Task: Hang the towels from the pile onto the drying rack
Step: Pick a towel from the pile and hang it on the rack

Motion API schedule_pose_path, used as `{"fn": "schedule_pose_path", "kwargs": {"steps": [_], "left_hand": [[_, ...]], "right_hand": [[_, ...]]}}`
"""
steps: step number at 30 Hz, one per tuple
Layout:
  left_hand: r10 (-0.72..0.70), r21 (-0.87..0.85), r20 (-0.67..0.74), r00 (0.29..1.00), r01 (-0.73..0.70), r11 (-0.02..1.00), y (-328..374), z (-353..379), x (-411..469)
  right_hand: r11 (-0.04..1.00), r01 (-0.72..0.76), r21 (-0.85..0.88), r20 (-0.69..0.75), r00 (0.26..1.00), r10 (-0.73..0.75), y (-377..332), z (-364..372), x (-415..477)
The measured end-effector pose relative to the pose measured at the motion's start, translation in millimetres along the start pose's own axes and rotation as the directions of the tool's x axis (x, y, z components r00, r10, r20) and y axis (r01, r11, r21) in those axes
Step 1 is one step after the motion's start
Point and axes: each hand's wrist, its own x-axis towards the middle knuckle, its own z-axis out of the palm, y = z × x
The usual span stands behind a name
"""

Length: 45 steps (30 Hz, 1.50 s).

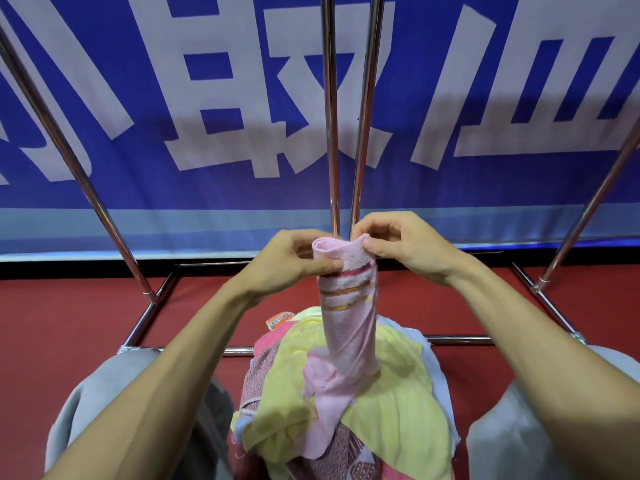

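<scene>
The head view shows the left hand (287,261) and the right hand (405,249) each pinching the top edge of a pink striped towel (346,327) with curled fingers (323,266). The towel hangs upright, its lower end resting on the towel pile (398,403) near the person. The chrome drying rack (329,133) stands just beyond, in front of a blue banner (104,188).

Head view: one wide-angle camera worn on the person's head, facing forward and steeply down. Nearest: both forearms (156,393), entering from the lower corners. Centre, close: left hand (287,261), right hand (405,251), pinching the pink towel (346,327). Bottom edge: towel pile (398,407). Farther off: drying rack (329,116), red floor (52,323), blue banner (86,192) filling the top; straight poles splay outward.
</scene>
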Motion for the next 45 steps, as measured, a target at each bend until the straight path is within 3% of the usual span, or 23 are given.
{"fn": "schedule_pose_path", "kwargs": {"steps": [6,11,16,19,23,30,35,38,45], "left_hand": [[0.051,-0.007,-0.2,0.978,-0.054,0.999,1,6,-1],[0.112,0.134,-0.279,0.954,-0.077,0.988,14,2,2],[0.177,0.131,-0.319,0.931,-0.142,0.981,69,-15,15],[0.227,0.06,-0.347,0.91,-0.22,0.974,112,-33,23],[0.289,0.054,-0.368,0.884,-0.29,0.955,177,-61,31],[0.512,0.128,-0.501,0.697,-0.526,0.841,293,-103,24],[0.539,0.131,-0.465,0.702,-0.548,0.826,296,-97,18],[0.511,0.121,-0.479,0.714,-0.523,0.844,299,-92,18],[0.432,0.037,-0.519,0.738,-0.485,0.874,310,-82,28]], "right_hand": [[0.999,-0.003,-0.051,-0.198,0.98,-0.007,6,2,5],[0.987,-0.113,0.113,-0.258,0.956,0.139,3,3,4],[0.976,-0.068,0.205,-0.356,0.924,0.139,-39,-12,13],[0.976,0.036,0.214,-0.443,0.894,0.064,-88,-31,28],[0.983,0.177,0.051,-0.521,0.844,-0.125,-167,-52,48],[0.928,0.365,-0.077,-0.554,0.758,-0.344,-295,-91,72],[0.905,0.396,-0.156,-0.584,0.702,-0.408,-302,-93,66],[0.906,0.338,-0.255,-0.559,0.712,-0.424,-301,-98,65],[0.941,0.333,-0.066,-0.587,0.749,-0.306,-285,-104,66]]}}
